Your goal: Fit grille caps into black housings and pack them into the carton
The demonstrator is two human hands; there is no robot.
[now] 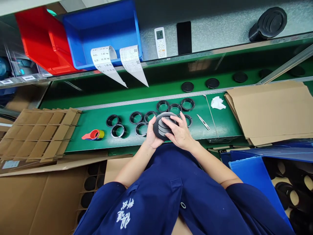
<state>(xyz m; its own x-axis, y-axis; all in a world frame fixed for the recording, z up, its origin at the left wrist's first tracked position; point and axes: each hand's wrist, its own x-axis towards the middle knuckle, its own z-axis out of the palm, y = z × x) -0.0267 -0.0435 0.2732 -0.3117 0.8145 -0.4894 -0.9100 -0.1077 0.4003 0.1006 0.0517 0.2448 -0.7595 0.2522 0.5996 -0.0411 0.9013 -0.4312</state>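
A black round part with curved ridges on its face is held between both hands, above the front edge of the green table. My left hand wraps round its left side. On the right side and over the face, my right hand grips it with thumb and fingers. Several black rings stand on the green table behind and to the left of the hands, some partly hidden by them. The underside of the held part is hidden.
Cardboard dividers lie at the left, near red and yellow rings. A utility knife, white tissue and cardboard sheets are at the right. Black discs sit behind. A shelf above holds a blue bin, remote and phone.
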